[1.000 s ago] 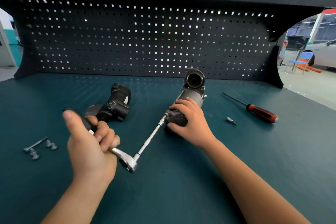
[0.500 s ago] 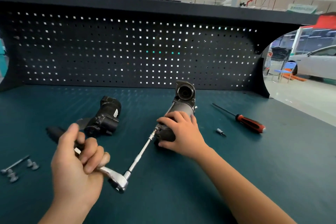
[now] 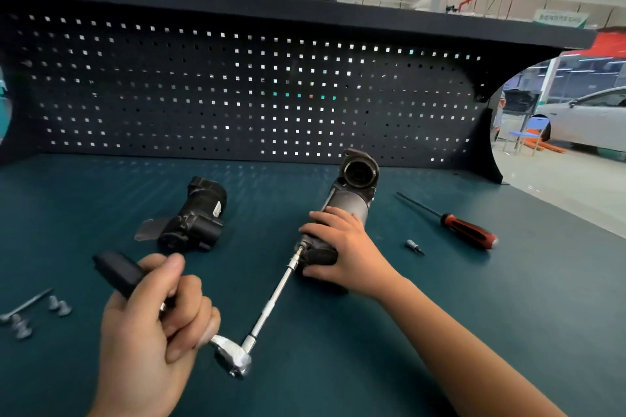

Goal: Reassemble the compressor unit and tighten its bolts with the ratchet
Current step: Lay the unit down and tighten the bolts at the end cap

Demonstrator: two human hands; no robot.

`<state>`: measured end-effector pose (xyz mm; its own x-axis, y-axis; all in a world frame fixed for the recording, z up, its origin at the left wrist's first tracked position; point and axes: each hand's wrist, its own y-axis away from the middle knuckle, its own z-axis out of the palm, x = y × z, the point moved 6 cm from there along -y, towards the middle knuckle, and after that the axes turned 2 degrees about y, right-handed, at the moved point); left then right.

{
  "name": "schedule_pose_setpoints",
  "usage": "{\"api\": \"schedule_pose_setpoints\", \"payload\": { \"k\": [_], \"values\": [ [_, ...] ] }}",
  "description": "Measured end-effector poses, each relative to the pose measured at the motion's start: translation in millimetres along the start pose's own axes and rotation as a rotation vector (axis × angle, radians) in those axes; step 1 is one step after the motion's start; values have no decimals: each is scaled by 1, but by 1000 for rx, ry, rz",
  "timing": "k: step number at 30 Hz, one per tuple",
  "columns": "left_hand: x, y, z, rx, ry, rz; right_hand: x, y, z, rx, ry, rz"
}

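Note:
The grey compressor body [image 3: 350, 203] lies on the green bench mat [image 3: 440, 332], its open round end toward the pegboard. My right hand [image 3: 342, 247] grips its near end and holds it down. My left hand [image 3: 152, 325] grips the black handle of the ratchet [image 3: 233, 354]. A long chrome extension [image 3: 271, 301] runs from the ratchet head up to a bolt at the near end of the body. A separate black compressor part [image 3: 196, 220] lies to the left of the body.
Several loose bolts [image 3: 30, 310] lie at the left edge. A red-and-black screwdriver [image 3: 464, 230] and a small bit [image 3: 415, 245] rest right of the body. The black pegboard [image 3: 237, 95] closes the back of the bench.
The camera tilted up, so everything sits lower in view. My left hand has swung the ratchet handle a little; my right hand stays on the body.

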<state>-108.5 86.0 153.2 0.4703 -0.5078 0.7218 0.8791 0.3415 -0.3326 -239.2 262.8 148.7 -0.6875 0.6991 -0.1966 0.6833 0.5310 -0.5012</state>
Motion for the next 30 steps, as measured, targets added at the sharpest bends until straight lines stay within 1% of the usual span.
{"api": "schedule_pose_setpoints", "payload": {
  "k": [8, 10, 12, 13, 14, 16, 18, 20, 21, 22, 23, 24, 25, 26, 28, 30],
  "values": [
    [2, 11, 19, -222, -149, 125, 0, 2, 0, 28, -32, 18],
    [0, 17, 25, -288, -225, 159, 1, 1, 1, 29, -30, 21],
    [0, 22, 32, -363, -380, 220, 1, 1, 1, 30, -30, 24],
    [1, 24, 36, -414, -493, 264, 1, 1, 1, 33, -31, 22],
    [3, 27, 43, -481, -623, 320, 1, 1, 2, 37, -31, 20],
    [0, 34, 58, -673, -861, 417, 2, 1, 2, 41, -25, 18],
    [-11, 40, 67, -864, -1043, 421, 3, 1, 2, 43, -22, 18],
    [-16, 41, 67, -942, -1107, 408, 3, 2, 3, 45, -22, 11],
    [-15, 41, 66, -944, -1104, 420, 2, 2, 3, 46, -22, 6],
    [-12, 41, 64, -909, -1083, 443, 2, 1, 3, 47, -21, 2],
    [-8, 40, 60, -828, -1026, 454, 2, 1, 4, 48, -21, -1],
    [-3, 37, 53, -698, -930, 435, 2, 1, 4, 50, -20, -2],
    [0, 31, 43, -541, -793, 369, 3, 1, 3, 53, -20, -2],
    [2, 25, 33, -410, -599, 274, 3, 1, 3, 53, -18, 1],
    [-1, 18, 24, -280, -225, 119, 2, 1, 4, 48, -13, 6],
    [-1, 13, 21, -186, -58, 65, 2, 2, 4, 54, -14, 6]
  ]
}}
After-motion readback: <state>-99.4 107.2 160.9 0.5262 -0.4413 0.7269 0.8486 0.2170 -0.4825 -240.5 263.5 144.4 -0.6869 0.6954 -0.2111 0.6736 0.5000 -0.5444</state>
